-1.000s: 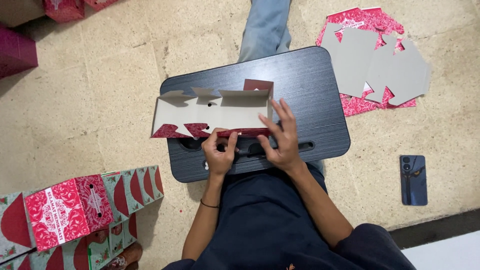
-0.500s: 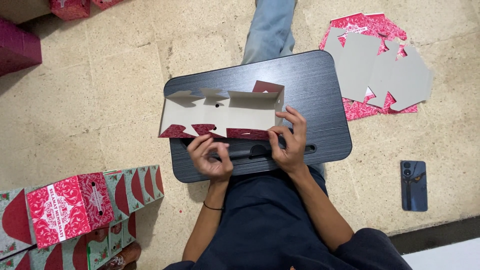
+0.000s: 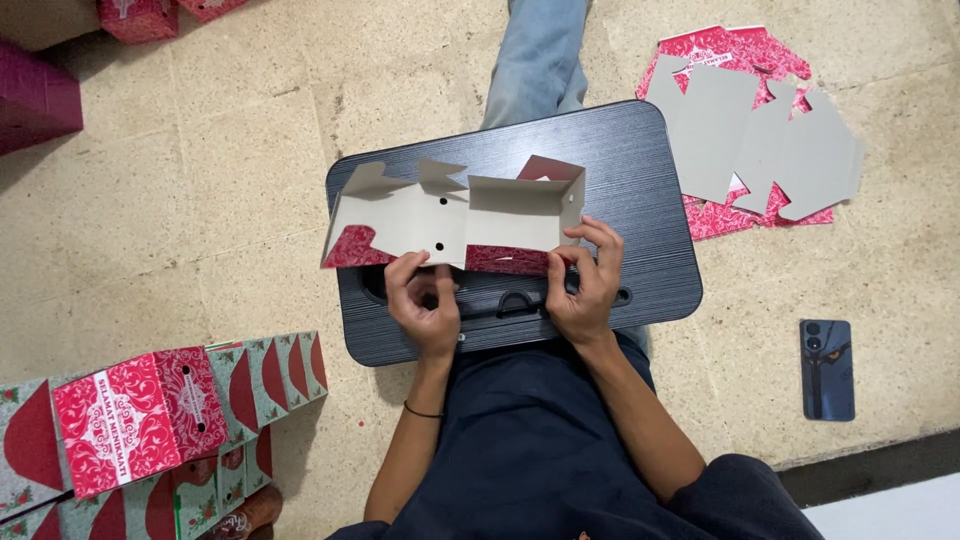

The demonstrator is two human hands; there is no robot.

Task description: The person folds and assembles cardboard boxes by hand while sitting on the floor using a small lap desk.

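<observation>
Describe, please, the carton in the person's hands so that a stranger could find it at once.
Find the black lap tray at the centre. On it lies a half-folded carton, held by the left hand and right hand. Unlike the flat blanks at right, it has raised walls.

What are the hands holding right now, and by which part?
Both hands hold the half-folded cardboard box blank by its near bottom edge: the left hand near the middle, the right hand at the right end, above the black lap tray.

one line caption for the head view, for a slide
Left hand and right hand fold a cardboard box blank over a black lap desk.
</observation>
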